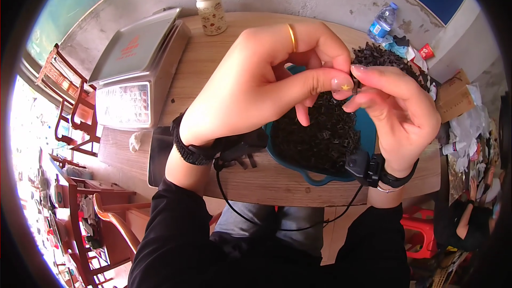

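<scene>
Two grips [261,77] [405,109] hold a black piece [355,86]; red writing [129,46] marks the scale [136,66].

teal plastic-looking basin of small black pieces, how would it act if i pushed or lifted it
The teal, plastic-looking basin looks broad, so it would probably slide rather than tip when pushed. The many loose, small black pieces inside may shift or spill if it tilts, since nothing covers them. Its smooth-looking wall suggests it's fairly stiff.
</scene>
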`<act>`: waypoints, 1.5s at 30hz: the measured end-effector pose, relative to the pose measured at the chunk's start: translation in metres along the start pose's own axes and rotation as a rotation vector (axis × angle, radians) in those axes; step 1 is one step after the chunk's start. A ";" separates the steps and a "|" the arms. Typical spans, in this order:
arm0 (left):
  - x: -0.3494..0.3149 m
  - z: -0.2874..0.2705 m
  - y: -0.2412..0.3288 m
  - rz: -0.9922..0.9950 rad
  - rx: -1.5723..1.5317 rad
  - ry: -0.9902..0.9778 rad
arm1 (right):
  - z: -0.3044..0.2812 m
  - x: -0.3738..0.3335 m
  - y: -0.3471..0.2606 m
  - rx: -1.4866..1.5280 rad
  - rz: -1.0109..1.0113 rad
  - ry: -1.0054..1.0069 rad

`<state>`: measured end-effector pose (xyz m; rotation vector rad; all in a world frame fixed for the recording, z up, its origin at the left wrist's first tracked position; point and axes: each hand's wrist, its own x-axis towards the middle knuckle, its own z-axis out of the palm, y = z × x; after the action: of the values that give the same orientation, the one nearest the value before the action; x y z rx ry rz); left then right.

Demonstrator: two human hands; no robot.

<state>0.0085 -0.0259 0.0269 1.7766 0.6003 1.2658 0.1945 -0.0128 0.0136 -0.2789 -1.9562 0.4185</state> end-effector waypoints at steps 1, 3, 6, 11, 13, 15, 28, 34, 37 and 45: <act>0.000 0.001 0.000 0.002 -0.001 -0.002 | -0.001 0.002 -0.002 0.059 0.055 0.004; 0.000 0.001 0.000 0.031 0.038 0.016 | 0.003 0.001 -0.005 0.154 0.180 0.096; 0.000 0.002 0.001 0.043 0.121 0.052 | 0.007 0.000 -0.005 0.253 0.263 0.168; 0.004 0.002 -0.003 0.284 0.361 0.103 | 0.003 0.000 -0.007 0.173 0.313 0.105; 0.006 0.000 0.000 0.551 0.575 0.107 | 0.005 -0.001 -0.007 0.276 0.398 0.100; 0.010 -0.008 -0.004 0.701 0.698 0.095 | 0.003 -0.001 -0.010 0.398 0.443 0.081; 0.007 -0.004 -0.009 0.769 0.758 0.137 | 0.002 -0.001 -0.007 0.217 0.348 0.117; 0.000 0.004 -0.002 0.574 0.944 0.249 | -0.004 -0.002 -0.006 0.108 0.331 0.121; 0.000 0.002 -0.004 0.580 0.997 0.261 | -0.004 -0.002 -0.005 0.058 0.301 0.083; -0.004 0.003 0.003 0.530 0.972 0.261 | -0.011 0.005 0.004 0.326 0.452 -0.053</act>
<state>0.0092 -0.0318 0.0272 2.7085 1.0589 1.7467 0.2027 -0.0057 0.0206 -0.5030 -1.8326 1.0353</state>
